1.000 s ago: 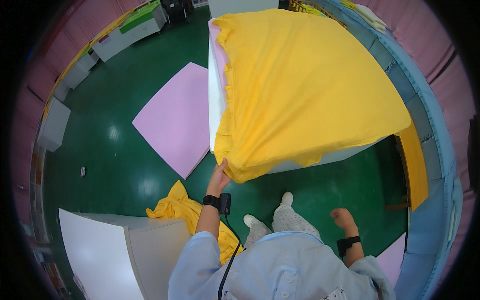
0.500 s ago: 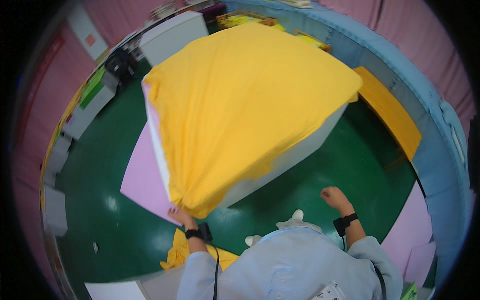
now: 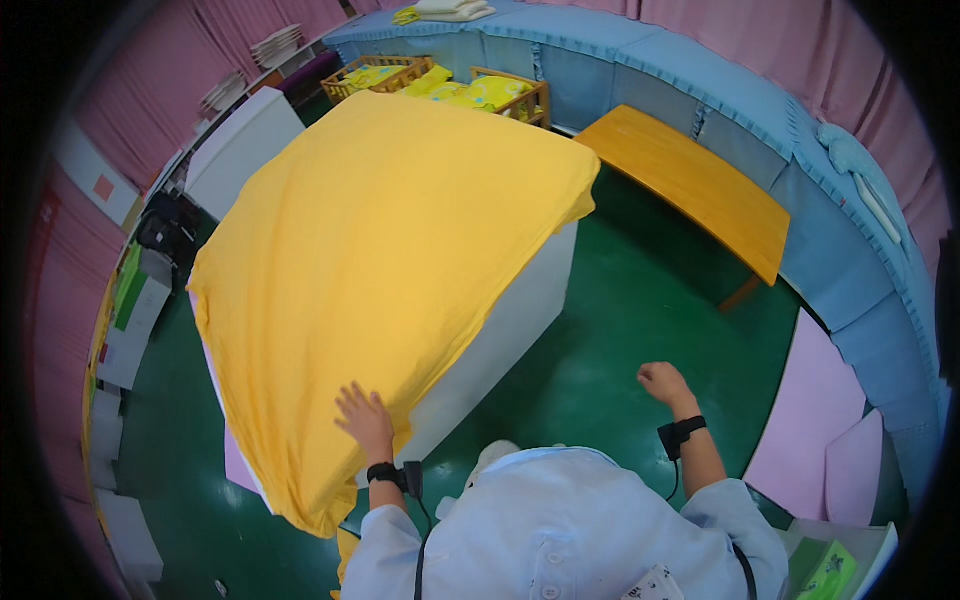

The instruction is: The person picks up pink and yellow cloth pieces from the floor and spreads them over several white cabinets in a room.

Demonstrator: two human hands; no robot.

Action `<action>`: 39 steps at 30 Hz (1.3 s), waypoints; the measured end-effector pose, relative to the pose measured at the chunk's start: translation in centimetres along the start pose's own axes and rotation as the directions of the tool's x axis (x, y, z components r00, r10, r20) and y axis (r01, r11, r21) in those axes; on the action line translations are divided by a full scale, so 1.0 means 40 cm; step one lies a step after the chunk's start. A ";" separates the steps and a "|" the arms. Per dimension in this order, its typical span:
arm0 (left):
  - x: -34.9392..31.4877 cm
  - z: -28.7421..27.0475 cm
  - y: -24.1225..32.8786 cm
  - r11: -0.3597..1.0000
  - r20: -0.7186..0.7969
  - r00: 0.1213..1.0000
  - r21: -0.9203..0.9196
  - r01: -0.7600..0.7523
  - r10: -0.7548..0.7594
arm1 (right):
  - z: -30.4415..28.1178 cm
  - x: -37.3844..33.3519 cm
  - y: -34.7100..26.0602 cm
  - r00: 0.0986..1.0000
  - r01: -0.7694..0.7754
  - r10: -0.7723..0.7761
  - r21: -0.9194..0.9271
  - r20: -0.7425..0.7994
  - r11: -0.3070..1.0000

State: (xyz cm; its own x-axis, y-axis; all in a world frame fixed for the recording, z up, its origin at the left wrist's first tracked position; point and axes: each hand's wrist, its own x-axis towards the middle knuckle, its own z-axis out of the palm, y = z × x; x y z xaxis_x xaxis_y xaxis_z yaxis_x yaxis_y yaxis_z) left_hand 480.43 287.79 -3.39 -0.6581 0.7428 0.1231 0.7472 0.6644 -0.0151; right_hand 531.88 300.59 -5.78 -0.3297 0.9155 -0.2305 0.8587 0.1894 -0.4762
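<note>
Yellow sheet (image 3: pixel 390 240) is draped over a big white box (image 3: pixel 525 305), front and left of the person. Long axis runs near left to far right, with one corner pointing right at the near left. Left grip (image 3: pixel 368 425) is spread wide, fingers apart, over that near end, can't tell if it's touching. Right grip (image 3: pixel 662 383) is loosely curled together above green floor (image 3: pixel 610 350).

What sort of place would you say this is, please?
It looks like an indoor nursery or playroom, though I can't be certain. The slatted wooden boxes holding patterned yellow cloth, the low wooden table and the pink curtains suggest it.
</note>
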 end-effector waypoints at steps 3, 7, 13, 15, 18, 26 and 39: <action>0.107 0.016 0.206 0.974 -0.035 0.975 -0.044 -0.222 0.220 | -0.048 0.055 0.034 0.999 -0.029 0.026 0.068 0.039 0.997; 0.244 0.008 0.451 0.917 0.009 0.922 -0.113 -0.383 0.386 | -0.105 0.154 0.082 0.995 -0.090 0.085 0.131 0.048 0.987; 0.429 0.011 0.842 0.805 0.016 0.812 -0.145 -0.575 0.583 | -0.257 0.323 0.243 0.980 -0.197 0.199 0.079 -0.026 0.977; 0.484 0.011 0.978 0.748 0.028 0.754 -0.160 -0.644 0.656 | -0.311 0.389 0.285 0.977 -0.198 0.205 0.101 -0.056 0.975; 0.519 -0.068 1.197 0.745 0.115 0.736 -0.101 -0.660 0.668 | -0.390 0.476 0.331 0.971 -0.220 0.231 0.135 -0.067 0.966; 0.539 0.082 1.535 0.833 -0.195 0.816 0.242 -0.497 0.544 | -0.514 0.843 0.380 0.981 0.011 -0.075 0.333 0.179 0.943; 0.333 -0.046 1.506 0.895 -0.233 0.926 -0.268 -0.356 0.298 | -0.392 1.305 0.259 0.750 0.101 -0.489 0.653 0.446 0.751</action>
State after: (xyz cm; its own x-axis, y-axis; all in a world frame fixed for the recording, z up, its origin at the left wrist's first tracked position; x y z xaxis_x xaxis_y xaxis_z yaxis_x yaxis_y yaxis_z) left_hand 516.84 337.55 -0.84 -0.3646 0.8664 0.3411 0.9281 0.3085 0.2084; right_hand 529.71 355.91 -9.44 -0.8419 0.4357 -0.3185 0.3554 0.0034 -0.9347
